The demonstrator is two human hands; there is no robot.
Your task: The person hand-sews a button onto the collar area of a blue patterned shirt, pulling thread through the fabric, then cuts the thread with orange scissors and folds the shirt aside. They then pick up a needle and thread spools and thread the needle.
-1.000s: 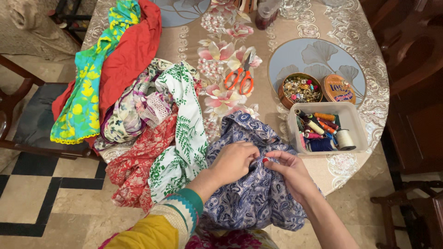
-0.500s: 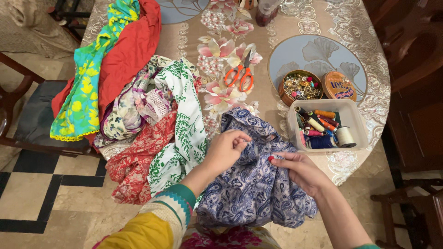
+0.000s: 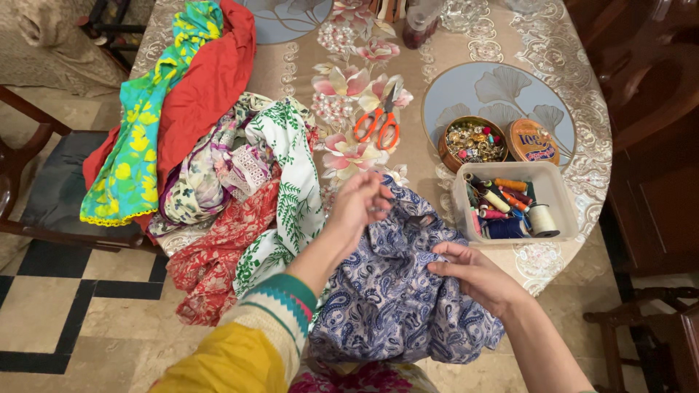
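A blue-and-white paisley cloth [image 3: 393, 298] lies bunched at the table's near edge and hangs over it. My right hand [image 3: 473, 273] pinches a fold of this cloth on its right side. My left hand [image 3: 360, 204] is raised above the cloth's far edge with its fingertips pinched together. Whatever they hold is too small to make out. My left arm wears a yellow sleeve with a striped green cuff [image 3: 280, 306].
A heap of printed and red cloths [image 3: 240, 182] covers the table's left side. Orange scissors [image 3: 378, 120] lie in the middle. At right are a round tin of buttons [image 3: 473, 142], its lid [image 3: 534, 142] and a clear box of thread spools [image 3: 510, 200]. Wooden chairs [image 3: 44, 182] flank the table.
My left hand has lifted from the cloth and moved up and away toward the table's middle. My right hand has stayed on the fold, shifting slightly toward me.
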